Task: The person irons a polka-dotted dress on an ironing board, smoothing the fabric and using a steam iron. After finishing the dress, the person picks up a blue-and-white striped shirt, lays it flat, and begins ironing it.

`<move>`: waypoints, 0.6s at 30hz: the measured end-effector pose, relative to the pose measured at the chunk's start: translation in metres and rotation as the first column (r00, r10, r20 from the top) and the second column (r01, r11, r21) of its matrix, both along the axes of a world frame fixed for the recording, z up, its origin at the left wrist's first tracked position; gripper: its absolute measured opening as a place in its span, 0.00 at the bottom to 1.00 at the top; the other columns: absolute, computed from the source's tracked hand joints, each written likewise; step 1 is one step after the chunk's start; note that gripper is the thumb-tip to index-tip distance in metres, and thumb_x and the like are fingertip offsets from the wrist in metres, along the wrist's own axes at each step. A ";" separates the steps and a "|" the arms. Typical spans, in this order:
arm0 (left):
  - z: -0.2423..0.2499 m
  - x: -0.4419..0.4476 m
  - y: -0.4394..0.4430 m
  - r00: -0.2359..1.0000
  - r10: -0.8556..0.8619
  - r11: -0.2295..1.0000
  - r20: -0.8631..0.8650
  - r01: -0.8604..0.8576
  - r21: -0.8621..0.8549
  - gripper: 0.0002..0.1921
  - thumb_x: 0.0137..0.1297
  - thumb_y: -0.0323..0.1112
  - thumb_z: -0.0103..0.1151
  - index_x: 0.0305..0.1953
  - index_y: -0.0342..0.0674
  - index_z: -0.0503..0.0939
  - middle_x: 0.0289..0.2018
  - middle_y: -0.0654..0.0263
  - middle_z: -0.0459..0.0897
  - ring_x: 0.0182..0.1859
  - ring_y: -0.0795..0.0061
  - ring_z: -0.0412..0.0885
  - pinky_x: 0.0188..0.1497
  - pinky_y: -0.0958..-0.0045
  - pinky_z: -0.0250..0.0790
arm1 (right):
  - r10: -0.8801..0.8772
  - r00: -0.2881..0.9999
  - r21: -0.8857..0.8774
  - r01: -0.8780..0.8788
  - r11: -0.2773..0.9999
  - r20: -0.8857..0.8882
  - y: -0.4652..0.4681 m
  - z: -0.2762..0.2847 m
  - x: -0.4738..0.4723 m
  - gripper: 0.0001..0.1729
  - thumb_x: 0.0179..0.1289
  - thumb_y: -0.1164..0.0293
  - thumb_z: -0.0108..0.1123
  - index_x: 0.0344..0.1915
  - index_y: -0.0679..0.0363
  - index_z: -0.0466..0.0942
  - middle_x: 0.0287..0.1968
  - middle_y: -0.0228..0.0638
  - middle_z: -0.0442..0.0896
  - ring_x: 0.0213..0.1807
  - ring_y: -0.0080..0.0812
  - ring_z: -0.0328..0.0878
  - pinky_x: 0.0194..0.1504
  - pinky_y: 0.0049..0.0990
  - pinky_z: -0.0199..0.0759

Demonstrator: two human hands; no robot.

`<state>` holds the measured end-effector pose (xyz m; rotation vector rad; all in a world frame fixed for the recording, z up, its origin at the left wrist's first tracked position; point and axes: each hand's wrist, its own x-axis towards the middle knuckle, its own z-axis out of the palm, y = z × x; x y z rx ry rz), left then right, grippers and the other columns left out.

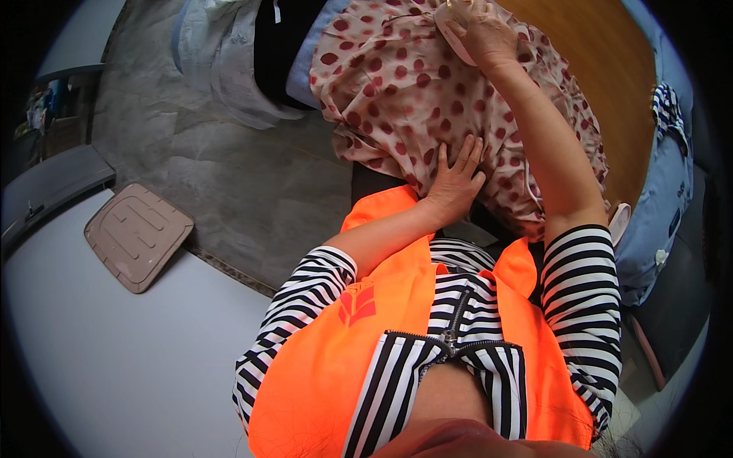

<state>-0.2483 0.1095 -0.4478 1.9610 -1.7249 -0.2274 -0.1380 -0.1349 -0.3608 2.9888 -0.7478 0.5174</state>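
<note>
A pale pink garment with dark red dots (401, 109) is spread in front of me, wrinkled, with its near part hanging over the table's edge. My left hand (458, 186) lies on its near part, palm down, fingers slightly apart and holding nothing. At the top of the view, my right hand (489, 37) grips a pink handheld tool (452, 40) with a flat, rounded body. The tool is against the dotted cloth. Its upper end is cut off by the picture's edge, and the hand covers much of it.
Brown wooden tabletop (607, 68) extends right of the garment. Blue clothing (653, 229) and a striped cloth (669, 117) lie at far right, near a pink object (620, 224). White and black garments (229, 57) hang at upper left. A brown plastic lid (140, 237) sits lower left.
</note>
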 end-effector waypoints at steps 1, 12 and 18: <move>0.000 -0.001 -0.001 1.000 -0.002 1.000 0.006 0.002 0.004 0.10 0.52 0.31 0.64 0.35 0.42 0.74 0.76 0.42 0.53 0.81 0.44 0.45 0.68 0.26 0.45 | -0.038 0.999 0.035 0.039 0.999 -0.034 -0.003 0.000 0.000 0.25 0.69 0.51 0.54 0.57 0.54 0.77 0.54 0.50 0.82 0.59 0.51 0.77 0.58 0.46 0.72; 0.047 0.024 0.010 0.975 -0.031 0.988 -0.219 -0.004 -0.155 0.17 0.55 0.31 0.66 0.48 0.42 0.82 0.72 0.47 0.64 0.74 0.47 0.62 0.68 0.42 0.57 | -0.200 0.979 0.082 0.197 0.977 0.029 -0.012 0.033 -0.005 0.25 0.66 0.52 0.62 0.56 0.55 0.74 0.52 0.48 0.80 0.55 0.49 0.79 0.54 0.44 0.74; 0.051 0.137 0.026 0.884 0.221 0.866 -0.411 -0.372 -0.335 0.09 0.60 0.32 0.64 0.41 0.40 0.84 0.42 0.56 0.85 0.47 0.55 0.83 0.52 0.58 0.73 | -0.026 0.998 0.045 0.023 0.999 0.066 0.018 0.052 -0.039 0.29 0.65 0.47 0.65 0.48 0.61 0.72 0.44 0.44 0.82 0.44 0.46 0.85 0.41 0.43 0.80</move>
